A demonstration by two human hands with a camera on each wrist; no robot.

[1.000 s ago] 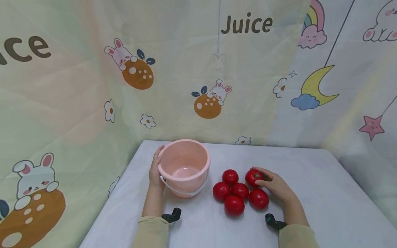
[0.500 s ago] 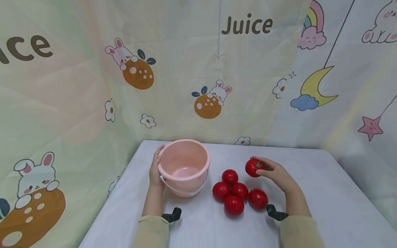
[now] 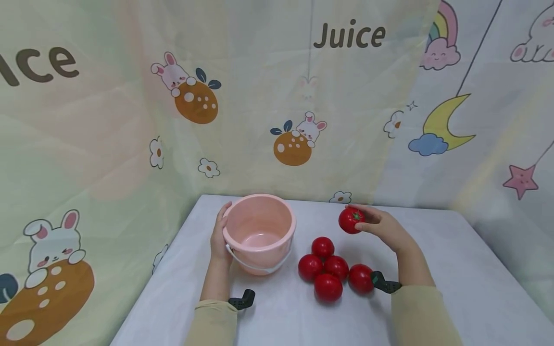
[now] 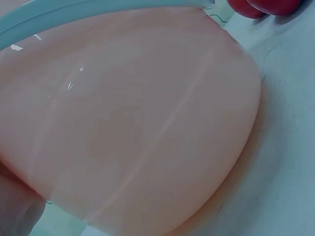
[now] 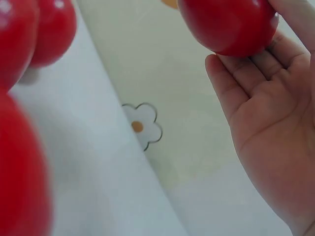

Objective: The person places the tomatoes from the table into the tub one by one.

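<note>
Along the left side of a pink bucket [image 3: 259,266] lies my left hand [image 3: 220,238], holding it just below the rim. The bucket stands upright, mouth up, and its white handle [image 3: 270,269] hangs down in front. Pinched between the thumb and fingers of my right hand [image 3: 385,228] is a red tomato [image 3: 349,221] with a green calyx, raised off the table. In the right wrist view, fingers [image 5: 236,76] support the tomato [image 5: 231,24] from one side. The left wrist view is mostly filled by the bucket wall [image 4: 147,118]; only part of the left hand [image 4: 17,209] shows.
Several more red tomatoes [image 3: 328,287] cluster on the white-covered table [image 3: 285,317], right of the bucket. One tomato [image 3: 360,278] sits at the cluster's right, partly behind the black wrist camera [image 3: 385,283]. A printed cloth [image 3: 242,96] hangs behind the table.
My right hand has lifted the tomato off the table, away from the cluster, upward and slightly back. The left hand and the bucket keep their places.
</note>
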